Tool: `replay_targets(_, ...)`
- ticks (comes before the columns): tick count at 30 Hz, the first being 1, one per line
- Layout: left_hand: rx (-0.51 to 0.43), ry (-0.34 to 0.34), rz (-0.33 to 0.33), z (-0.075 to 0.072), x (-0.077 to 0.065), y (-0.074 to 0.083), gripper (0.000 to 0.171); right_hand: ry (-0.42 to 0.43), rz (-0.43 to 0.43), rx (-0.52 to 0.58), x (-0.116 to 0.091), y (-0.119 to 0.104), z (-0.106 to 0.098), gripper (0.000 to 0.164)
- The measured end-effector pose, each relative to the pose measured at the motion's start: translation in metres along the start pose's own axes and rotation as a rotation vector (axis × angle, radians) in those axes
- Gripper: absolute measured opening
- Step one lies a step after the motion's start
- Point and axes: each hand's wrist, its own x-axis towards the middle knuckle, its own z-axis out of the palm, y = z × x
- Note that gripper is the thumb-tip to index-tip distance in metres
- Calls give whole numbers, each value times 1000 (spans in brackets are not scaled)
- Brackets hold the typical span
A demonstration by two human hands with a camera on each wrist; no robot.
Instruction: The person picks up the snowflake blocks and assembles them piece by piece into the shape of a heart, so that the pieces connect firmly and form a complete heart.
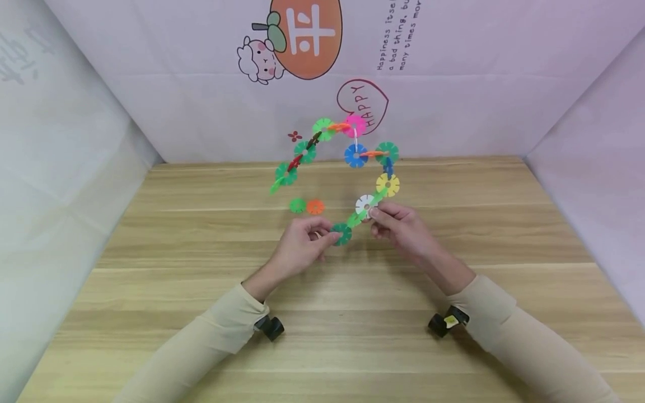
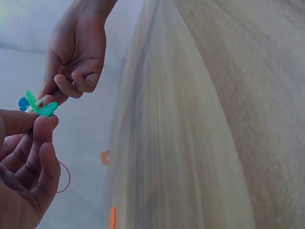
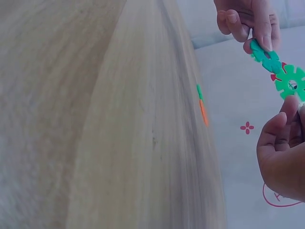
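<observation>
A chain of slotted plastic discs in several colours arcs up from my hands in the head view. My left hand (image 1: 304, 245) pinches the dark green disc (image 1: 342, 234) at the chain's near end between thumb and fingers. With my right hand (image 1: 405, 228) I grip the white disc (image 1: 365, 206). Between these two sits a light green disc (image 3: 289, 86), which joins them. Beyond the white one the chain runs through a yellow disc (image 1: 388, 184), a blue disc (image 1: 356, 155) and a pink disc (image 1: 355, 126). Its other end, a bright green disc (image 1: 276, 185), hangs at the left.
A loose green disc (image 1: 298, 205) and an orange disc (image 1: 315, 207) lie side by side on the wooden table (image 1: 201, 313), just beyond my left hand. White printed cloth (image 1: 201, 78) rises along the table's back and both sides.
</observation>
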Motion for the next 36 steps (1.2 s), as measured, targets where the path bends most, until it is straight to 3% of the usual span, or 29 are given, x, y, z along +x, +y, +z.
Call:
replay_targets(23,16,0,-4,-2,2,3,6,26,-45,-141,1,0,5,19)
replay_targets(36,-65,29,-92,-1,5,6,5,32,-62,-204,1,2,13,25)
